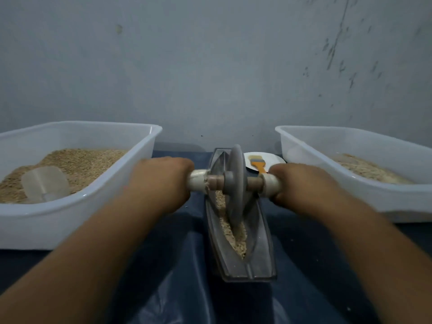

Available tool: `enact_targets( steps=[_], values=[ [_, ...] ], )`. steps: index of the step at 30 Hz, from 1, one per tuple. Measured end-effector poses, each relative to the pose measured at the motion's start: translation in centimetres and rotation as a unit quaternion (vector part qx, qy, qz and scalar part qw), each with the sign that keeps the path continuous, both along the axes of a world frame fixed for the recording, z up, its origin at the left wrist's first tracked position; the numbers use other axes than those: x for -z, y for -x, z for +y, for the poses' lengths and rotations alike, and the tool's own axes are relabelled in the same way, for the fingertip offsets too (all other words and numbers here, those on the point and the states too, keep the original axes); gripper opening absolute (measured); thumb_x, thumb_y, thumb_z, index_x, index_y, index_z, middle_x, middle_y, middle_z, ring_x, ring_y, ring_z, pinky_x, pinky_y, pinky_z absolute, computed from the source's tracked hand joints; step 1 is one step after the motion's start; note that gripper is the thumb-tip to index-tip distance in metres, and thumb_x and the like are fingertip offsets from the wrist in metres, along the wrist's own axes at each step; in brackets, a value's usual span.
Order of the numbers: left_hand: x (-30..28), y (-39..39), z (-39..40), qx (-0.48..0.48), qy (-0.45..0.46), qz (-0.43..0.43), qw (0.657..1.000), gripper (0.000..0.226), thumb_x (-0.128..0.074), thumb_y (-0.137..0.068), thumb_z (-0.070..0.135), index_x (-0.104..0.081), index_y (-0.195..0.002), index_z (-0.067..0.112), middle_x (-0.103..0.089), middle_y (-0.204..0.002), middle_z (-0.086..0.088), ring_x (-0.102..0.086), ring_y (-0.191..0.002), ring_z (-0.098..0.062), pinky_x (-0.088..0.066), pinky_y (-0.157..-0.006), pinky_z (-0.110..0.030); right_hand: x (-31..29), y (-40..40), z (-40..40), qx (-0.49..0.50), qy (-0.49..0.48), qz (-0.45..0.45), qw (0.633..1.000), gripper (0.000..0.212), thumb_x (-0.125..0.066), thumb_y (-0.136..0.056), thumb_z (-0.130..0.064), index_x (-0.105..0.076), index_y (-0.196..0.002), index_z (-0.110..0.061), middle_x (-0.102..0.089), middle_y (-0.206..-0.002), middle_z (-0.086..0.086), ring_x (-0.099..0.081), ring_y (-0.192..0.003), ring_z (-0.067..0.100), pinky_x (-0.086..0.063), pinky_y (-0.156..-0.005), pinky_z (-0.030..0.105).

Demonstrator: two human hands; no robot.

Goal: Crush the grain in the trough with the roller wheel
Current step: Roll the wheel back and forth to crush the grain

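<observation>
**Grey wheel mid-trough, grain only partly crushed**

Grey roller wheel (236, 185) stands upright in the trough (261, 251), near its far half. Left hand (161, 181) and right hand (301, 183) each clench one end of the axle. Grain (236, 237) at the near end looks coarse, so I judge that crushing is under way with more passes needed. Hidden: the grain under the wheel and both sets of fingers.

Two bare forearms, no sleeves; left hand (161, 181), right hand (301, 183), both ungloved
</observation>
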State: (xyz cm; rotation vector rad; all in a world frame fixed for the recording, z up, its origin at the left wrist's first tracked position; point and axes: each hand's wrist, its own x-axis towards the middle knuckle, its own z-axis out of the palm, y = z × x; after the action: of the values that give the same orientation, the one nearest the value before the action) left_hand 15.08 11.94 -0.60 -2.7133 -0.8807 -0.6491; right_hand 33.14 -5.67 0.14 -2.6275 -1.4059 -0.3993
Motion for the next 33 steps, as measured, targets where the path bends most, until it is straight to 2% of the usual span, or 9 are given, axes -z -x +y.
enact_targets(
  steps=[2, 5, 9, 14, 18, 22, 26, 29, 33],
  values=[
    [0.8, -1.2, 0.4, -0.017, -0.080, -0.042, 0.996, 0.012, -0.058, -0.085, 0.027, -0.046, -0.083, 0.028, -0.059, -0.083, 0.005, -0.058, -0.080, -0.022, -0.038, -0.068, -0.031, 1.7, -0.6, 1.6, 0.017, -0.067, -0.113, 0.991, 0.019, -0.063, -0.083, -0.028, -0.060, -0.101, -0.027, -0.067, -0.100, 0.001, -0.061, -0.092, 0.029, -0.037, -0.070, 0.034],
    [1.1, -1.8, 0.9, -0.015, -0.098, -0.051, 0.994, 0.017, -0.057, -0.086, 0.025, -0.041, -0.084, 0.030, -0.062, -0.091, 0.003, -0.057, -0.084, -0.023, -0.028, -0.068, -0.031, 2.2, -1.1, 2.5, 0.026, -0.098, -0.148, 0.984, 0.023, -0.064, -0.083, -0.029, -0.061, -0.106, -0.026, -0.067, -0.101, 0.002, -0.061, -0.092, 0.029, -0.037, -0.073, 0.035],
    [0.0, -0.5, 0.8, 0.012, 0.016, 0.016, 1.000, 0.019, -0.061, -0.080, 0.022, -0.044, -0.076, 0.029, -0.062, -0.086, 0.004, -0.057, -0.078, -0.019, -0.038, -0.067, -0.029, -0.3, -0.3, 0.3, -0.003, -0.003, 0.000, 1.000, 0.015, -0.065, -0.075, -0.023, -0.052, -0.080, -0.026, -0.066, -0.085, -0.001, -0.059, -0.075, 0.021, -0.042, -0.063, 0.031],
    [-2.5, 2.3, -0.5, 0.067, 0.178, 0.128, 0.973, 0.022, -0.073, -0.067, 0.024, -0.053, -0.068, 0.033, -0.061, -0.070, 0.010, -0.059, -0.064, -0.009, -0.043, -0.056, -0.027, -3.9, 2.1, -3.2, -0.022, 0.112, 0.128, 0.985, 0.017, -0.078, -0.069, -0.029, -0.062, -0.076, -0.030, -0.063, -0.069, -0.007, -0.059, -0.061, 0.006, -0.040, -0.050, 0.025],
    [-1.0, 1.0, -0.5, 0.023, 0.099, 0.054, 0.993, 0.016, -0.068, -0.073, 0.023, -0.054, -0.076, 0.031, -0.062, -0.078, 0.007, -0.061, -0.075, -0.017, -0.051, -0.071, -0.032, -1.6, 1.2, -1.1, 0.007, 0.060, -0.039, 0.997, 0.014, -0.072, -0.070, -0.032, -0.060, -0.076, -0.030, -0.062, -0.086, -0.007, -0.057, -0.077, 0.015, -0.033, -0.058, 0.028],
    [1.2, -0.8, -0.4, -0.016, -0.074, -0.057, 0.995, 0.016, -0.059, -0.084, 0.025, -0.043, -0.083, 0.027, -0.061, -0.088, 0.001, -0.058, -0.086, -0.027, -0.031, -0.069, -0.031, 1.2, -0.4, 1.7, 0.006, -0.051, -0.116, 0.992, 0.014, -0.064, -0.075, -0.022, -0.059, -0.087, -0.029, -0.062, -0.098, 0.001, -0.059, -0.087, 0.029, -0.032, -0.066, 0.031],
    [0.3, -1.2, -0.3, 0.003, -0.080, -0.042, 0.996, 0.019, -0.057, -0.084, 0.022, -0.039, -0.079, 0.028, -0.061, -0.086, 0.004, -0.056, -0.081, -0.024, -0.031, -0.069, -0.031, 1.0, -1.1, 1.1, 0.017, -0.055, -0.006, 0.998, 0.028, -0.064, -0.076, -0.024, -0.049, -0.093, -0.040, -0.064, -0.093, -0.006, -0.051, -0.077, 0.021, -0.033, -0.064, 0.030],
    [-1.2, 0.2, -0.9, 0.025, 0.030, 0.038, 0.998, 0.022, -0.064, -0.075, 0.020, -0.045, -0.068, 0.029, -0.057, -0.074, 0.007, -0.056, -0.070, -0.015, -0.041, -0.064, -0.028, -1.0, -0.1, -1.0, -0.021, 0.032, 0.098, 0.994, 0.027, -0.070, -0.070, -0.020, -0.058, -0.091, -0.032, -0.065, -0.085, -0.007, -0.060, -0.075, 0.017, -0.047, -0.062, 0.032],
    [-2.6, 1.8, -1.4, 0.052, 0.141, 0.103, 0.983, 0.023, -0.073, -0.069, 0.023, -0.053, -0.067, 0.034, -0.059, -0.069, 0.011, -0.056, -0.064, -0.007, -0.037, -0.054, -0.025, -3.2, 1.1, -3.0, -0.035, 0.110, 0.141, 0.983, 0.021, -0.078, -0.065, -0.027, -0.065, -0.080, -0.033, -0.068, -0.072, -0.008, -0.064, -0.067, 0.010, -0.052, -0.063, 0.032]
  ],
)
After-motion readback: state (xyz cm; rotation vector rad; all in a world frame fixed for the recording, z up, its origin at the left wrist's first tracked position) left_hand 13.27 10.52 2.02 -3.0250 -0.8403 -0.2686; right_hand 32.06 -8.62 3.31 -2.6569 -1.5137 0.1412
